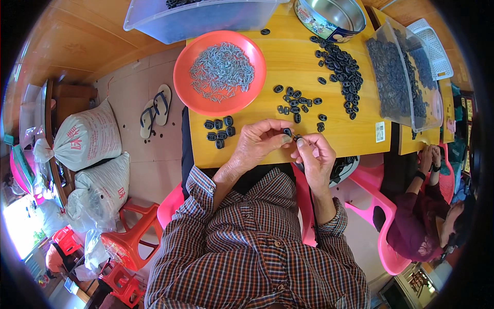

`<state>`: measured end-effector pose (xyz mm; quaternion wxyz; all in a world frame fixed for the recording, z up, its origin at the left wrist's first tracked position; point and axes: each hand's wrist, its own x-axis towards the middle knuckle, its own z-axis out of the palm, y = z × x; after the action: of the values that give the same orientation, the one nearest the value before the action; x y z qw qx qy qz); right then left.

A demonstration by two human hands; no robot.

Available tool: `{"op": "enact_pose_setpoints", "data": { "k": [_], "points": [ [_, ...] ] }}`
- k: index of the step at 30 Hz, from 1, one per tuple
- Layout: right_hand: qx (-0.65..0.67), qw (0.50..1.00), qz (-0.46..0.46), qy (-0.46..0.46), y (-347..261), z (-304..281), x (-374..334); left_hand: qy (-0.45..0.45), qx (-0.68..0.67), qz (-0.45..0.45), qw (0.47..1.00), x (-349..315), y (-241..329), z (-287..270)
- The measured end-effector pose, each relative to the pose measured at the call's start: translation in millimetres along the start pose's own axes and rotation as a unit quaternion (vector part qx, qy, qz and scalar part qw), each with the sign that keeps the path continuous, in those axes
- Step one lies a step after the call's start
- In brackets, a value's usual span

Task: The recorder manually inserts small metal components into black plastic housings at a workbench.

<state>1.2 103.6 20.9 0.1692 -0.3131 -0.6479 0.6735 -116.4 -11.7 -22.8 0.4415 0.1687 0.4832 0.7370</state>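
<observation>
Over the table's near edge, my left hand (256, 144) pinches a small black cord lock part (287, 132) between thumb and fingertips. Close beside it, my right hand (315, 158) has thumb and forefinger closed on another small black part (297, 137), mostly hidden by the fingers. Whether the two pieces touch, I cannot tell. Left of my hands lies a group of black cord locks (220, 135). Beyond my hands, loose black oval pieces with two holes (295, 102) are scattered. A red plastic dish (181, 85) holds many small metal springs (222, 71).
On the yellow table (247, 147), a heap of black pieces (342, 67) runs toward a clear bin (411, 98). A round tin (332, 20) and another clear bin (198, 23) stand at the back. Another person (419, 221) sits at right. White sacks (90, 135) and a red stool (135, 234) occupy the left.
</observation>
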Motion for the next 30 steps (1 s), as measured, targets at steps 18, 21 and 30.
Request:
{"op": "enact_pose_setpoints", "data": {
  "k": [18,21,30],
  "points": [
    [-0.006,1.000,0.014,-0.011,0.4,-1.4,-0.1,-0.026,0.148,0.065,0.986,0.2,10.8,0.2],
    [-0.012,1.000,0.012,-0.020,2.0,-3.0,0.1,-0.031,0.159,0.072,0.984,-0.6,8.9,-1.0],
    [-0.007,0.999,0.011,-0.033,0.8,-2.9,1.4,-0.058,0.204,0.094,0.973,1.1,6.5,-3.4]
  ]
}}
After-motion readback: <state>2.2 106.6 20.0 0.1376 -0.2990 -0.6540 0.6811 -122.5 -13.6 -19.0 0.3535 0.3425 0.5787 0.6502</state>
